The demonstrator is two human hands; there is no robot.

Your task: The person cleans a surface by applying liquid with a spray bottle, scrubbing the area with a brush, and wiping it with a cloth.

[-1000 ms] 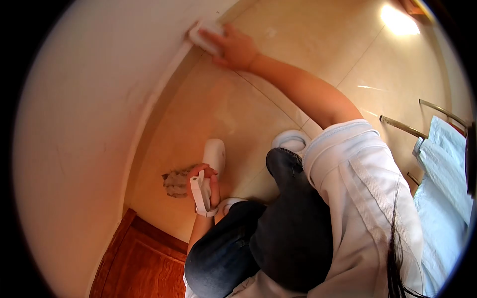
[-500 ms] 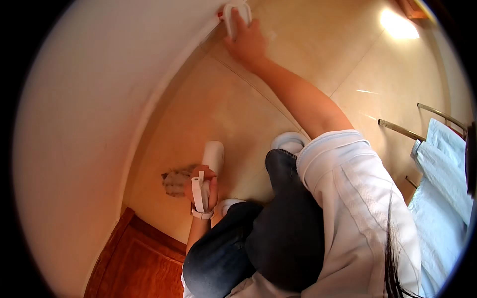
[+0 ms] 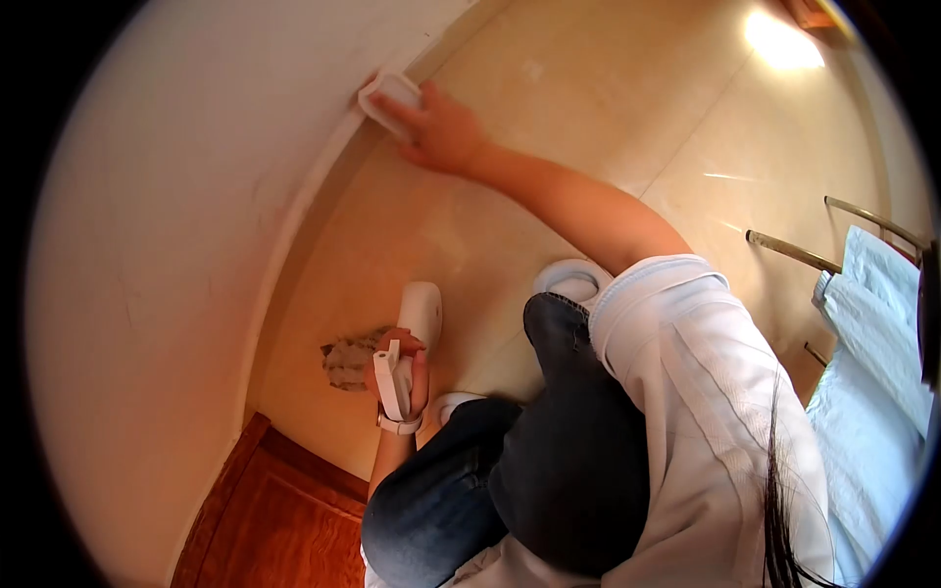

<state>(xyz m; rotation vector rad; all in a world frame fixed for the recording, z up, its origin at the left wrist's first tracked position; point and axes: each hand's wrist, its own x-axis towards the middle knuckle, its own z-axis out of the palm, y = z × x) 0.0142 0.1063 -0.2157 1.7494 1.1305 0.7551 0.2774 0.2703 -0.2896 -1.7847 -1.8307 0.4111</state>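
Observation:
My right hand (image 3: pixel 441 127) is stretched out at the top and closed on a white oval pad-like object (image 3: pixel 392 102), which lies against the foot of the white wall (image 3: pixel 176 216). Lower down, my left hand (image 3: pixel 404 370) grips a white handled device (image 3: pixel 420 312) with a rounded end, held above the floor. A pale band circles my left wrist. Beside that hand, a crumpled grey-brown cloth (image 3: pixel 347 363) lies on the tiles. My left palm is partly hidden by the handle.
Beige floor tiles (image 3: pixel 608 108) stretch to the right of the wall. A reddish wooden door panel (image 3: pixel 284 510) stands at the lower left. Metal rods (image 3: pixel 792 250) and light blue fabric (image 3: pixel 863 392) are at the right. My knees and white shoes are below.
My right hand first moved up along the wall's foot with the white pad, then came back down and left. My left hand has stayed nearly still.

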